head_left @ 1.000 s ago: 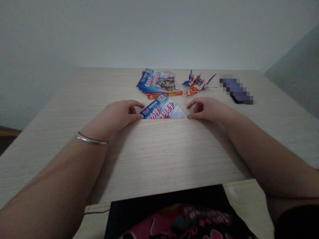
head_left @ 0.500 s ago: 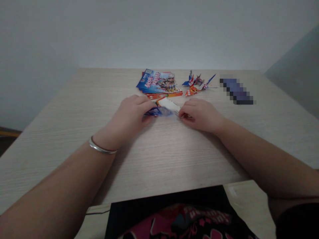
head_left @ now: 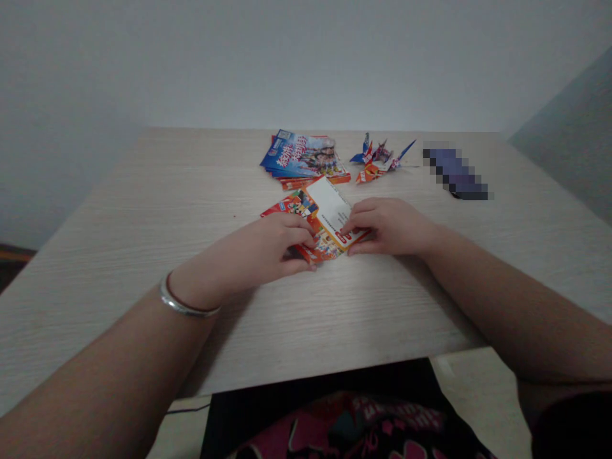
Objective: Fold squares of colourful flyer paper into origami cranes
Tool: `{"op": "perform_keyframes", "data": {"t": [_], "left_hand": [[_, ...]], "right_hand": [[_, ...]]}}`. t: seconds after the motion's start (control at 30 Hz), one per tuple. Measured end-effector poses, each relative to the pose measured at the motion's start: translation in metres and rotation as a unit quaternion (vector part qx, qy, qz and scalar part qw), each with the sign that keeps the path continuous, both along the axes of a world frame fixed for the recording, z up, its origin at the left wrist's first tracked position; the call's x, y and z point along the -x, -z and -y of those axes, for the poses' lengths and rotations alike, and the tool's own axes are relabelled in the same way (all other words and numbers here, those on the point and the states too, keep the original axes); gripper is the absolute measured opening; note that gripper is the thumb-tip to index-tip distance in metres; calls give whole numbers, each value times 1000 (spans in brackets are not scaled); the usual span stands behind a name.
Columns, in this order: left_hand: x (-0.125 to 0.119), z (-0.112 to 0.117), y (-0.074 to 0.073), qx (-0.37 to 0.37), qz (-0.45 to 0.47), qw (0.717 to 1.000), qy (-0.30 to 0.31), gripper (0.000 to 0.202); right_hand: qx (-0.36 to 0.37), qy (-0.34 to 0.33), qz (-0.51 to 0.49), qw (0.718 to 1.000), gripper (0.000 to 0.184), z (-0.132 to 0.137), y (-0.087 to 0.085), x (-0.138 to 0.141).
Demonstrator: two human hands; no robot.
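A square printed paper sheet (head_left: 325,213), red and orange with a white panel, lies unfolded like a diamond on the wooden table (head_left: 167,204). My left hand (head_left: 268,252), with a silver bangle on the wrist, pinches the sheet's near-left edge with curled fingers. My right hand (head_left: 389,224) pinches its right corner, fingertips pressed on the paper. Both hands rest low on the tabletop, close together.
A stack of blue printed leaflets (head_left: 302,158) lies behind the sheet. Folded paper cranes (head_left: 377,160) sit to its right, and a dark blurred-out object (head_left: 456,173) lies further right. The table's near edge runs just above my lap.
The paper was a blue folded triangle held at both ends. My hands came together, opened it and turned it, so its red and white side now faces up. My left hand moved nearer to me.
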State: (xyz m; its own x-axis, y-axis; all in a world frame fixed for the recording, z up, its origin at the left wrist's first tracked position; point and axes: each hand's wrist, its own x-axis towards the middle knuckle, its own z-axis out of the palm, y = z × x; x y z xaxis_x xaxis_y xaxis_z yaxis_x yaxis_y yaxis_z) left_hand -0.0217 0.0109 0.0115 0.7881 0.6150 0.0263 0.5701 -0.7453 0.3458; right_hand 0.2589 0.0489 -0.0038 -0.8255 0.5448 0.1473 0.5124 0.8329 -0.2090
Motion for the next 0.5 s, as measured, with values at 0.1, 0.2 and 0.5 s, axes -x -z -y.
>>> {"op": "perform_keyframes", "data": {"t": [0.1, 0.2, 0.5], "left_hand": [[1, -2, 0, 19, 25, 999, -9, 28], [0, -3, -1, 27, 27, 999, -12, 34], [0, -7, 4, -32, 29, 990, -134, 22]], "right_hand": [[-13, 4, 13, 1000, 32, 2, 0, 1], [-19, 1, 20, 1000, 29, 3, 1, 1], [-56, -30, 1, 998, 32, 4, 0, 4]]}}
